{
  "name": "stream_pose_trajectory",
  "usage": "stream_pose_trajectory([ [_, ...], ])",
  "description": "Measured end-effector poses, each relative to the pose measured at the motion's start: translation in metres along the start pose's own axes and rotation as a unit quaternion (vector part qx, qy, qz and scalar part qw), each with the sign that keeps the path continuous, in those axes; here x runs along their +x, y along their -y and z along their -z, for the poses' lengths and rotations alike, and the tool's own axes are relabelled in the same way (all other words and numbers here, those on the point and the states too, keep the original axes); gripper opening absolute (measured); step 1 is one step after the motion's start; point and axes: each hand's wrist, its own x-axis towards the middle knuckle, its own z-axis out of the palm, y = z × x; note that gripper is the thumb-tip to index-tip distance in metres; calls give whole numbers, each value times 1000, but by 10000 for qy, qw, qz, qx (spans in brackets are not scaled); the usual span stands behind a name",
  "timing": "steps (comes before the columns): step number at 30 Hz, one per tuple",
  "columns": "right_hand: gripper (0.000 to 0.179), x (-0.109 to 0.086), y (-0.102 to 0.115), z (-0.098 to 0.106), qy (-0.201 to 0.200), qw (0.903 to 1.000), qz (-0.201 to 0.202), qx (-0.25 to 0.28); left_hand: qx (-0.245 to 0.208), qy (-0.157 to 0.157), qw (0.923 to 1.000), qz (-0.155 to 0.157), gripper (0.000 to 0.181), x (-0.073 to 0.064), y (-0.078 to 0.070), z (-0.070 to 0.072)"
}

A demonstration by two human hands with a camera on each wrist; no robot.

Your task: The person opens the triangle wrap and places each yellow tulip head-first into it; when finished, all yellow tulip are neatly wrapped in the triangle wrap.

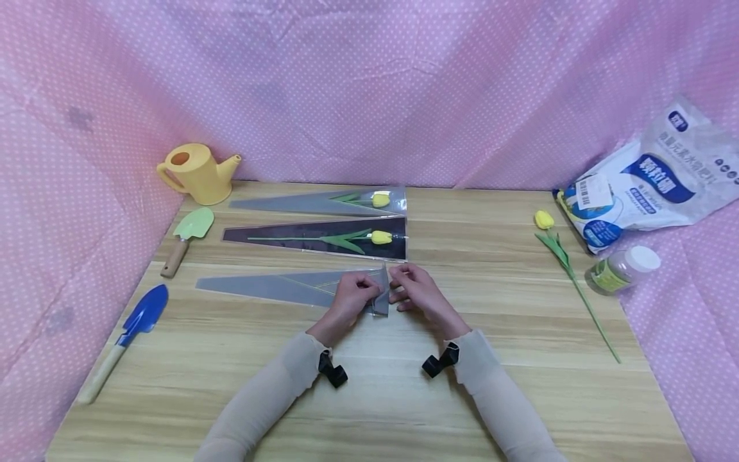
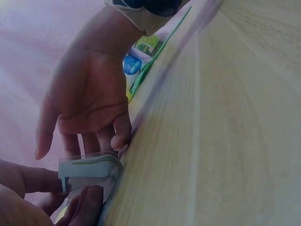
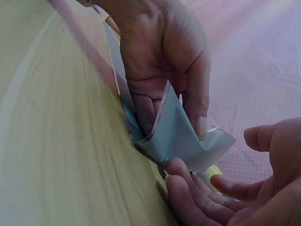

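Observation:
A tapered grey flower sleeve (image 1: 260, 287) with thin gold lines lies at the front of the row, its wide end lifted and bent. My left hand (image 1: 349, 300) pinches that wide end; in the right wrist view its thumb presses into the grey film (image 3: 174, 129) by the mouth. Just right of the mouth is my right hand (image 1: 426, 294), its thumb held apart and its fingertips right at the film's edge. Behind lie a dark sleeve (image 1: 277, 234) and another grey sleeve (image 1: 283, 203), each with a yellow tulip inside.
A loose yellow tulip (image 1: 568, 269) lies at the right, beside a lidded jar (image 1: 620, 269) and a printed bag (image 1: 646, 186). Along the left edge are a yellow watering can (image 1: 202, 176), a green trowel (image 1: 187, 237) and a blue trowel (image 1: 135, 327). Pink dotted cloth (image 1: 369, 90) hangs behind the table.

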Motion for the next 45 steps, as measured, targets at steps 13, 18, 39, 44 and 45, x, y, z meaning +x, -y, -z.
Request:
stream_pose_trajectory([
  [13, 47, 6, 5, -10, -434, 9894, 374, -1336, -52, -38, 10000, -48, 6, 0, 1, -1],
  [18, 45, 6, 6, -8, -441, 9896, 351, -1326, -178, -49, 9998, 5, 8, 1, 2, -1],
  [39, 26, 1, 0, 7, -472, 9940, 262, -951, -1285, 46, 9895, 663, 6, 2, -1, -1],
  [44, 22, -2, 1, 8, -425, 9930, 261, -1075, -1298, 24, 9900, 551, 6, 2, 1, -2],
  [45, 22, -2, 2, 8, -408, 9925, 270, -1121, -1279, 20, 9903, 535, 5, 3, 1, -2],
])
